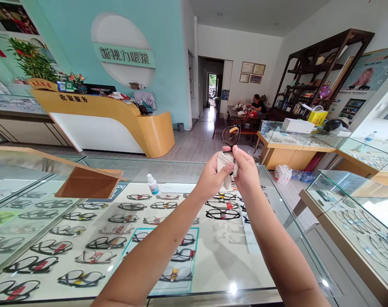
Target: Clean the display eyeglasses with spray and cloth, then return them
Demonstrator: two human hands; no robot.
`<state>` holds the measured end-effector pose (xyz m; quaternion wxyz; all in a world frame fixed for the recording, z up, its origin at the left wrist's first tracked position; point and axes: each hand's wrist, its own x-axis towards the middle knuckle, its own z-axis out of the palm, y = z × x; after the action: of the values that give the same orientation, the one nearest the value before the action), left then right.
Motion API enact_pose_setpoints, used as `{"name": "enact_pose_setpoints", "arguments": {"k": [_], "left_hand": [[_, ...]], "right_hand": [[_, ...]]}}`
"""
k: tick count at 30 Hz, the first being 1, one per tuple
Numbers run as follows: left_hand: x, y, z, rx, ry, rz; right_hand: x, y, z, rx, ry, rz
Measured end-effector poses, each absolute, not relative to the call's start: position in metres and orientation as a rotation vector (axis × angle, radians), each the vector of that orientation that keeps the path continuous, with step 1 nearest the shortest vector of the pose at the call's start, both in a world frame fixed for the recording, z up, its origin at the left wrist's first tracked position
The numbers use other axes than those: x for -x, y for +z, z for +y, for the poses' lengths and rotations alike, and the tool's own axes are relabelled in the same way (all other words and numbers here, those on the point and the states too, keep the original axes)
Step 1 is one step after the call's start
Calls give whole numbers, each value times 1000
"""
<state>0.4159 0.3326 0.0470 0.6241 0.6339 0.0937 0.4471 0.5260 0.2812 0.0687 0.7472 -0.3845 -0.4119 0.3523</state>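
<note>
Out in front of me, above the glass display case [219, 273], my two hands are close together on a pair of eyeglasses [224, 144]. One dark-rimmed lens with a yellow-orange patch stands up above my fingers; the other lens is hidden. My left hand [213, 174] is closed around a pale cloth [225, 160], its thumb pressing the cloth against the hidden part of the glasses. Fingers of my right hand [246, 171] pinch the frame near its middle. A small white spray bottle [152, 184] stands on the glass, left of my hands.
Rows of eyeglasses [106, 243] lie inside the case beneath my forearms. A brown tray-like object [88, 183] is at the left. Beyond are a yellow-and-white counter [155, 134] and a person seated at a table [259, 104]. More display cases [350, 221] stand at the right.
</note>
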Motion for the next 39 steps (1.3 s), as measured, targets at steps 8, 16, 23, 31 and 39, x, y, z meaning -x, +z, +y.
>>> {"name": "enact_pose_setpoints", "arguments": {"k": [8, 16, 23, 31, 39], "left_hand": [[-420, 45, 329, -1305, 1292, 305], [-405, 56, 340, -1372, 963, 137], [-410, 54, 328, -1346, 983, 114], [-411, 60, 318, -1233, 1165, 231], [-392, 69, 327, -1376, 849, 15]], "right_hand": [[-505, 65, 280, 802, 721, -888], [-512, 75, 275, 754, 728, -778], [-501, 73, 274, 696, 716, -711], [-485, 75, 265, 617, 789, -741], [-501, 84, 255, 614, 761, -769]]}}
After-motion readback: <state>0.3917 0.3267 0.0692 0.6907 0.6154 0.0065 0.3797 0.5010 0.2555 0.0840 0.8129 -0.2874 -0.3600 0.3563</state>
